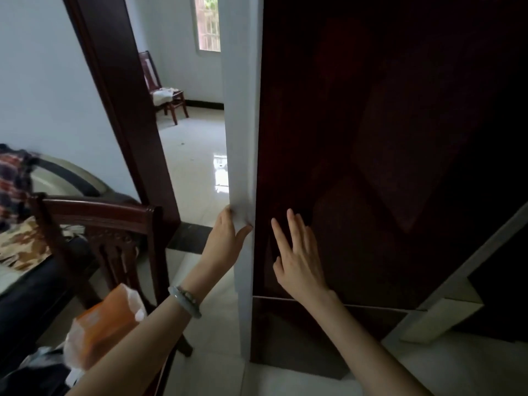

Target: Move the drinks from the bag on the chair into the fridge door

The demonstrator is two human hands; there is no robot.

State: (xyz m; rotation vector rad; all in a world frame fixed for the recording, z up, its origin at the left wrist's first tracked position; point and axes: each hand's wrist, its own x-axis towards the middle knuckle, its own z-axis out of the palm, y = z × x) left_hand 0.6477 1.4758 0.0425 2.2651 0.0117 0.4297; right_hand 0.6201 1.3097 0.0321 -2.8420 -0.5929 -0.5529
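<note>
A tall dark red fridge door (385,138) with a white side edge (243,138) fills the right of the view. My left hand (225,238) grips that white edge, thumb on the front and fingers wrapped behind. My right hand (297,258) lies flat on the door's dark front with fingers spread, holding nothing. At the lower left a dark wooden chair (114,224) carries an orange and clear plastic bag (105,324), partly hidden by my left forearm. No drinks are visible.
A dark wooden doorframe (128,115) stands left of the fridge, opening onto a tiled room with another chair (165,90). A sofa with patterned cloth (17,210) sits at far left. White shelving or a panel (443,318) shows at lower right.
</note>
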